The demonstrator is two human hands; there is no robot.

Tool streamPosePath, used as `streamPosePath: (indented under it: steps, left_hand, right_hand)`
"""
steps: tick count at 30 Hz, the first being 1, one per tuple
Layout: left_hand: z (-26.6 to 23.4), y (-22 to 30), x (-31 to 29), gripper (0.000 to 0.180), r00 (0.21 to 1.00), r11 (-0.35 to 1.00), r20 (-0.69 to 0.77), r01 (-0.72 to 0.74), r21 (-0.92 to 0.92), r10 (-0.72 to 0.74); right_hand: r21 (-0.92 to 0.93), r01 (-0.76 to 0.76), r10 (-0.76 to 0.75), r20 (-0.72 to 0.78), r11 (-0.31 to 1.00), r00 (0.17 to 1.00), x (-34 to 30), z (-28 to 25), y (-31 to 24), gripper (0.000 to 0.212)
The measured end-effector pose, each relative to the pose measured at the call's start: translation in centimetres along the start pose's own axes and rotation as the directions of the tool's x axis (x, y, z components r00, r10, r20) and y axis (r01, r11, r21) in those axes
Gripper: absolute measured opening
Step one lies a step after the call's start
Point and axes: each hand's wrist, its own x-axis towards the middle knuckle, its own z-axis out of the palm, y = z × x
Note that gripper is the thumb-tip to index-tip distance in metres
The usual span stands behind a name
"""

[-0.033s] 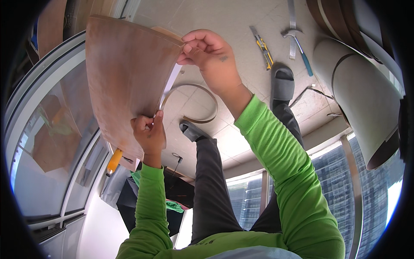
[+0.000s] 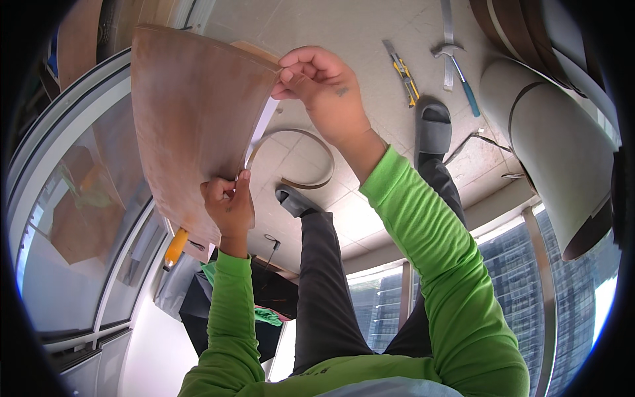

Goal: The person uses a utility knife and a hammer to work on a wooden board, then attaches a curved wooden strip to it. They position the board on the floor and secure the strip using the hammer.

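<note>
Board, brown and broad (image 2: pixel 202 99), gripped at its edge by two bare hands, as I see it on my remote head view. Right hand (image 2: pixel 321 89): nearly closed, its thumb and forefinger pinching the far right corner of the board, the remaining fingers curled in behind them. Left hand (image 2: pixel 228 206): fingers folded and thumb raised, grasping the board's right-hand edge nearer the body. The board spreads away to the left of the right hand and lies beyond the left hand, its worn face turned up toward my camera. Curled strip (image 2: pixel 331 153), thin and brownish: it loops below the right hand, one end meeting the board's edge at the left thumb; I cannot tell whether the left hand pinches the strip as well as the edge. Yellow-handled tool (image 2: pixel 175 247): to the left of the left hand, near the board's lower end. To the right of the right hand, on the floor, I note a yellow and grey utility knife (image 2: pixel 405 78), then a metal ruler (image 2: pixel 448 33) and a claw hammer (image 2: pixel 461 74) with a teal handle, its head across the ruler. Rolled sheet (image 2: pixel 549 152), pale outside: farther right, well apart from both hands.
</note>
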Motion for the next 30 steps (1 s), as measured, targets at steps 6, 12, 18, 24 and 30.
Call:
streamPosePath:
  steps: [6, 12, 18, 24, 30]
  left_hand:
    - [-0.1, 0.0, 0.1, 0.040, 1.000, 0.999, 0.005, 0.007, -0.033, -0.007]
    - [0.2, -0.4, 0.0, 0.038, 0.999, 0.999, -0.004, -0.036, -0.040, 0.036]
    - [0.4, 0.0, -0.1, 0.036, 0.992, 0.994, -0.063, -0.108, -0.010, 0.107]
    - [1.3, -1.0, -1.2, 0.024, 0.965, 0.986, -0.210, -0.164, -0.001, 0.160]
    - [1.1, -2.9, -3.5, 0.022, 0.930, 0.976, -0.301, -0.219, 0.012, 0.213]
  right_hand:
    - [-0.086, 0.050, -0.046, 0.050, 0.995, 0.998, 0.3, -0.5, 0.0, 0.008]
    - [-0.160, 0.006, -0.001, 0.031, 0.987, 1.000, 0.3, -0.4, -1.1, 0.009]
    - [-0.798, 0.542, -0.357, 0.441, 0.266, 0.824, 0.3, 2.2, -6.4, 0.046]
    - [-0.502, 0.803, 0.260, 0.768, -0.322, 0.585, 0.3, 8.2, -7.7, 0.062]
    - [-0.306, 0.807, 0.550, 0.606, -0.506, 0.575, -0.2, 9.5, -6.1, 0.090]
